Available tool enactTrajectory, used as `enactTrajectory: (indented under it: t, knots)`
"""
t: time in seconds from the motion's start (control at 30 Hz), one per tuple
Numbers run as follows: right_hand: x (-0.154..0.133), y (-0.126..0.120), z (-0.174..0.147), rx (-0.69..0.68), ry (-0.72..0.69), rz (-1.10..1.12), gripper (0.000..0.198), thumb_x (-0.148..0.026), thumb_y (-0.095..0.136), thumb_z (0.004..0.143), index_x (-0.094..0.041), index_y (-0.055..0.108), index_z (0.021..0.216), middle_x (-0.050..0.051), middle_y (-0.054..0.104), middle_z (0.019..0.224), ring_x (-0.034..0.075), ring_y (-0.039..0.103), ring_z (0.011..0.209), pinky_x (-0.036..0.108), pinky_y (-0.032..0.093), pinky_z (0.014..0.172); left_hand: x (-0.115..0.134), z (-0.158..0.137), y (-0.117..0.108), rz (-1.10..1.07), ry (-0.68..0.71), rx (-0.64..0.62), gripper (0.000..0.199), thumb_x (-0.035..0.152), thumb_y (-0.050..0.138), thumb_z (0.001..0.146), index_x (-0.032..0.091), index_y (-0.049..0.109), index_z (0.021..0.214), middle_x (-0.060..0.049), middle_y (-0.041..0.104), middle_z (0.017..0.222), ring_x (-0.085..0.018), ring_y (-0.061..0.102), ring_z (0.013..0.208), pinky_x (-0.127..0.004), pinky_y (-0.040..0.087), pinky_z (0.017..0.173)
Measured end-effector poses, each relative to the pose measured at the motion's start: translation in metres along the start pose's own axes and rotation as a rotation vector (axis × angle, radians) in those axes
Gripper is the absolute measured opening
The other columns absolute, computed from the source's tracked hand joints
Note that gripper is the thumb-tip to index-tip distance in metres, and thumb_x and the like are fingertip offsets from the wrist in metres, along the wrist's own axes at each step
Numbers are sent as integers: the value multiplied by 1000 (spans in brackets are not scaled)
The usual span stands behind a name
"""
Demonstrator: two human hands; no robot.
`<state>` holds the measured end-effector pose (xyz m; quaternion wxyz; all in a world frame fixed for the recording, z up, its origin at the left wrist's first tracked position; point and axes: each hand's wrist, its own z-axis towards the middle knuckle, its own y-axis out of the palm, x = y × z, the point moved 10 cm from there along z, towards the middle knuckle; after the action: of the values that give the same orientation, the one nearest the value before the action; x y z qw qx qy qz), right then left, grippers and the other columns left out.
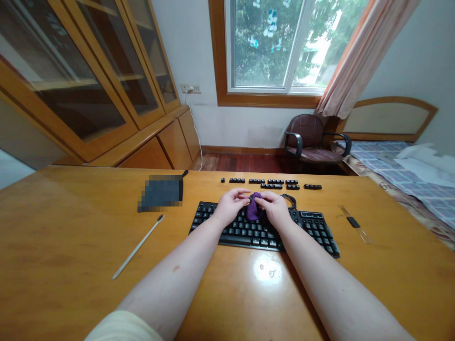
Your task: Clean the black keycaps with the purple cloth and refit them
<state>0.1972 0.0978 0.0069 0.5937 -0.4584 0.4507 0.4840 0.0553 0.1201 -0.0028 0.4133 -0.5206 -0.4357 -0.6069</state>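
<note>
Above the black keyboard [245, 233], my two hands meet at a bunched purple cloth [253, 210]. My right hand [274, 206] pinches the cloth between thumb and fingers. My left hand [231, 206] is closed at the cloth's left side, fingertips on a small dark piece that looks like a keycap; the fingers partly hide it. Behind the keyboard, loose black keycaps [275, 182] stand in short rows. Part of the keyboard's upper rows is covered by my hands, and a coiled black cable [291, 201] lies behind it.
A long thin brush [138, 246] and a dark pouch [161, 192] lie on the left of the wooden table [220, 293]. To the right is a wire keycap puller [353, 222]. Beyond the table stand a chair [309, 137], a bed [408, 166] and a glass-door cabinet [103, 118].
</note>
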Motion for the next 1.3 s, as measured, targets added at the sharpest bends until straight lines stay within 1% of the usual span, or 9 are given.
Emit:
enactTrajectory:
  t: [0.13,0.23,0.43,0.7,0.8,0.93,1.07,1.17,1.3]
  knots:
    - [-2,6,-1,-42,12,2,23,-39,67,66,-18,70,77,2,64,70,14,54,59,27,45,55,4,1,-2,13,26,36,23,18,68,66,14,63,88,-4,67,80,-12,62,76,-28,52,77]
    - [-5,11,-1,-79,3,9,24,-37,71,61,-18,70,76,3,66,75,15,56,61,27,45,56,4,1,-1,-12,24,27,22,19,68,67,13,62,88,-4,67,81,-13,62,77,-29,52,77]
    - [2,6,0,-18,97,101,24,-38,72,58,-16,67,68,0,61,57,12,51,50,27,43,53,6,-1,3,28,37,-8,19,19,67,66,14,60,84,-3,66,82,-13,62,78,-30,51,80]
    - [8,10,0,-48,135,110,34,-42,72,59,-15,67,79,1,61,58,12,51,49,26,42,51,9,-3,6,56,87,-19,22,16,64,70,14,58,91,-5,65,87,-14,63,81,-31,50,81]
    - [9,12,0,-57,138,105,34,-42,73,58,-16,64,78,1,62,60,11,51,50,25,42,50,13,-5,8,139,153,-38,21,15,61,71,15,59,91,-6,65,91,-15,63,86,-32,50,85]
    - [11,15,0,-78,127,97,36,-41,76,55,-18,58,75,-2,59,60,11,51,51,25,42,51,23,-10,9,356,265,-33,21,11,57,71,17,62,90,-5,65,92,-16,61,89,-32,49,86]
    - [15,17,0,-93,111,76,35,-41,76,55,-19,54,72,-3,58,62,11,51,52,25,42,52,26,-13,12,477,282,-47,28,5,54,68,19,64,90,-4,65,92,-17,60,90,-32,48,86]
    - [13,16,0,-87,88,78,34,-40,76,56,-19,54,71,-3,57,61,12,51,53,26,43,54,27,-13,13,459,276,-53,26,6,55,68,19,64,89,-4,65,91,-16,61,89,-31,49,85]
    - [10,18,-1,-95,99,163,31,-38,75,57,-19,54,69,-3,57,58,12,52,52,27,43,54,20,-9,12,331,245,-51,20,11,57,71,16,63,89,-5,66,91,-15,62,86,-31,51,83]
